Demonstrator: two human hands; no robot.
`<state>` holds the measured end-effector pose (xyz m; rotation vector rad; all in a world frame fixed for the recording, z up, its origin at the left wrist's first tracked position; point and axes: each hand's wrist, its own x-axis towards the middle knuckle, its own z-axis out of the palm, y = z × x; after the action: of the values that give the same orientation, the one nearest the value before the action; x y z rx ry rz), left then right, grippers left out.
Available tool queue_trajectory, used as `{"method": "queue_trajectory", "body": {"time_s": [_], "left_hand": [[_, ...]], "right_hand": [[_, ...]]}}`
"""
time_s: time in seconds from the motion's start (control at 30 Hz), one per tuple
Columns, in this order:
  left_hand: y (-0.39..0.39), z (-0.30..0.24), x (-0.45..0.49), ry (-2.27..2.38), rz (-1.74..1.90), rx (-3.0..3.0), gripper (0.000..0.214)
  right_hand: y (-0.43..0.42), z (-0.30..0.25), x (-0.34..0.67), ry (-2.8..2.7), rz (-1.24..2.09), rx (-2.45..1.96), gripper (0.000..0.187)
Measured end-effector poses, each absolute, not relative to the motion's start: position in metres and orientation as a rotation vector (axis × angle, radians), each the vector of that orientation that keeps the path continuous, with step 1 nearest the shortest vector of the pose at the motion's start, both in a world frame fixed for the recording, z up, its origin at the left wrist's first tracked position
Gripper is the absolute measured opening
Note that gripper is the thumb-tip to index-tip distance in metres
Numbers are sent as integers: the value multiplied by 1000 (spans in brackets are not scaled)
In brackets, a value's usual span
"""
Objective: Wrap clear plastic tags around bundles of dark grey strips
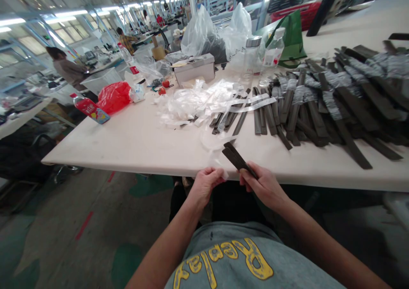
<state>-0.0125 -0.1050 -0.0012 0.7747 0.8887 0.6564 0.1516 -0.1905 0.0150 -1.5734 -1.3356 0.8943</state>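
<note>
Head view. The right hand [263,187] pinches two dark strips [238,159] between thumb and fingers, the strips lying stacked and angled up over the desk edge. Their lower ends are covered by the fingers. The surface is matte and dark grey; the material cannot be settled from this view. The left hand [206,187] is curled closed on a clear film [215,157], which rises from the fingers toward the strips and touches them or lies just beside them; the thin film is hard to trace against the white desk [128,146].

Both hands are held just below the desk's near edge, above the person's grey T-shirt [223,259], which bears yellow lettering. On the desk, loose dark strips [260,114] lie beside a crumpled heap of white plastic film [198,101]. Further right, dark strips in grey-white wrapping [332,101] are piled, overlapping, and cut off by the frame edge. Behind stand a white cardboard box [194,70], a metal-lidded jar [252,52] and translucent plastic bags [201,35]. A red plastic bag [114,97] lies at the left. A co-worker [68,65] stands at a separate desk, well apart.
</note>
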Motion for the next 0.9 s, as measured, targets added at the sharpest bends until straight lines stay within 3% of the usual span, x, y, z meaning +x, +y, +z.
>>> {"method": "queue_trajectory", "body": {"time_s": [0.27,0.9], "left_hand": [[-92,19,0,869,796,535,37],[-116,11,11,777,762,797,24]], "right_hand": [[-230,5,147,-1342,936,-1669,28],[-207,2,142,-1293,945,-1658,25]]}}
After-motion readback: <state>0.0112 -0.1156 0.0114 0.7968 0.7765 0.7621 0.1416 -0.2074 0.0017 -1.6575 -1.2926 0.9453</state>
